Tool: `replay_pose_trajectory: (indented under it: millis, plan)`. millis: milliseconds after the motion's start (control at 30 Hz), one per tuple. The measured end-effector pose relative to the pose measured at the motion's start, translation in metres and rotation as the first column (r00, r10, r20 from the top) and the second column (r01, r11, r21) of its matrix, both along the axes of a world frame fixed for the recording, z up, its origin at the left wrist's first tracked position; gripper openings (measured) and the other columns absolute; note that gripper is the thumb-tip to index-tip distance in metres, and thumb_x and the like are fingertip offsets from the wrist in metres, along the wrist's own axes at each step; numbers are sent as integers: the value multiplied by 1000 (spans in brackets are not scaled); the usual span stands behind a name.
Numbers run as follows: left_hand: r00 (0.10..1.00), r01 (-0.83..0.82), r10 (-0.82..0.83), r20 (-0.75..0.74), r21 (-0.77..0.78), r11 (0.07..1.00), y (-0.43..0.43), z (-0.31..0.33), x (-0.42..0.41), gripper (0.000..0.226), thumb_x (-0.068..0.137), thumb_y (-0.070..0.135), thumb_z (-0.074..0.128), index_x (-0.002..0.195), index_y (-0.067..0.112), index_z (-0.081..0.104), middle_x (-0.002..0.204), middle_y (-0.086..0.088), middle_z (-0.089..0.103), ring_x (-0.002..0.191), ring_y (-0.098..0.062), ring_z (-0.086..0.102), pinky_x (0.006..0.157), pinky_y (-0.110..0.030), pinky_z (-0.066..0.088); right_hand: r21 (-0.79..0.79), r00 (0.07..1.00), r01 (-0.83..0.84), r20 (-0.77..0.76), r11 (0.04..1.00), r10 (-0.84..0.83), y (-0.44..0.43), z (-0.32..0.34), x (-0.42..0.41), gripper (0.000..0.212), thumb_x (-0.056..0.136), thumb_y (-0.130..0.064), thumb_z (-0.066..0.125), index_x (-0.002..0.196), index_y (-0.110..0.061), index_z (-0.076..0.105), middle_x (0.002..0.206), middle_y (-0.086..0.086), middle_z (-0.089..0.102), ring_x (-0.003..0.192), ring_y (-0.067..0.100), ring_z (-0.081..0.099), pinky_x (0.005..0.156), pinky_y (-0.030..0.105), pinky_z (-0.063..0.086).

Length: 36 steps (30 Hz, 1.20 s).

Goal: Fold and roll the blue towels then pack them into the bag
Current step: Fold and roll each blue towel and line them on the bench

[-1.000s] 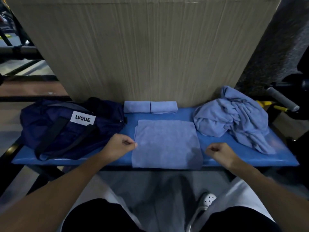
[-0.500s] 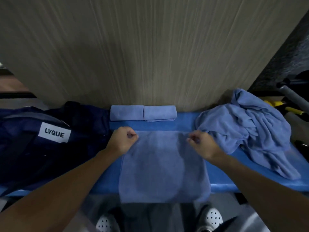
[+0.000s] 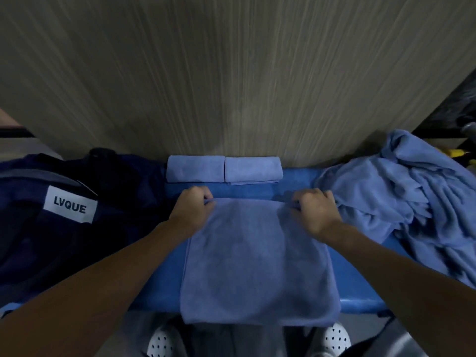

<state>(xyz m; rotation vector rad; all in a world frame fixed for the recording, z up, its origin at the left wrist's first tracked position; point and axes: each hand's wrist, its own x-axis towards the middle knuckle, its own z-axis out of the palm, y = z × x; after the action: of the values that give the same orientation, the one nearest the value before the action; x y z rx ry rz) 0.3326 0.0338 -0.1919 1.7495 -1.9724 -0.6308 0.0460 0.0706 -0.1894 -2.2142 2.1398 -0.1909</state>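
A folded blue towel (image 3: 257, 264) lies flat on the blue bench (image 3: 159, 279), its near edge hanging over the front. My left hand (image 3: 193, 207) pinches the towel's far left corner. My right hand (image 3: 313, 210) pinches its far right corner. Two rolled blue towels (image 3: 223, 168) lie side by side against the wall panel behind. A dark navy bag (image 3: 64, 215) with a white LVQUE label sits at the left. A heap of unfolded blue towels (image 3: 401, 194) lies at the right.
A tall beige wall panel (image 3: 231, 73) stands directly behind the bench. Dark equipment with a yellow part (image 3: 461, 153) shows at the far right. My white perforated shoes (image 3: 334, 338) are below the bench's front edge.
Both hands moved from the towel's near corners to its far corners and took hold of them. The camera leaned in closer over the bench.
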Motion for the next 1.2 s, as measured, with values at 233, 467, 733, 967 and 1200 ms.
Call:
replay_pose_trajectory:
  millis: [233,467,733,967,1200]
  plan:
    - [988,-20,12,-154,-48,999,23,32,12,13,89,14,68,78,9,67,70,1,65,65,-5,58,58,-19,44,-28,873,139,476,990,-109,26,32,-5,13,83,-9,62,70,-12,58,61,-3,56,61,16,51,53,17,37]
    - [973,-26,23,-229,-8,1000,56,61,23,18,89,13,68,77,-1,68,71,-14,67,56,-13,60,50,-23,50,135,575,220,782,966,-240,63,59,-9,20,83,-10,72,69,-5,58,51,-1,44,36,3,37,35,12,27]
    - [994,6,4,-111,90,996,74,62,35,14,87,19,71,80,8,73,82,-4,71,80,-11,65,71,-26,50,218,680,172,679,961,-276,91,62,-9,11,85,-7,68,78,1,70,70,10,62,67,17,51,55,23,39]
    - [996,58,-65,65,102,993,66,44,22,35,83,-4,49,52,11,41,53,-5,40,53,-13,41,51,-26,33,141,801,190,550,972,-236,74,38,-8,16,78,-1,64,64,-9,64,55,0,55,53,10,46,43,14,32]
    - [999,32,-35,25,95,995,49,11,20,22,88,4,61,68,10,64,76,-9,67,75,-23,64,63,-26,44,162,857,152,471,975,-212,57,5,-13,19,79,-7,70,65,-15,59,68,-1,58,67,15,53,51,11,30]
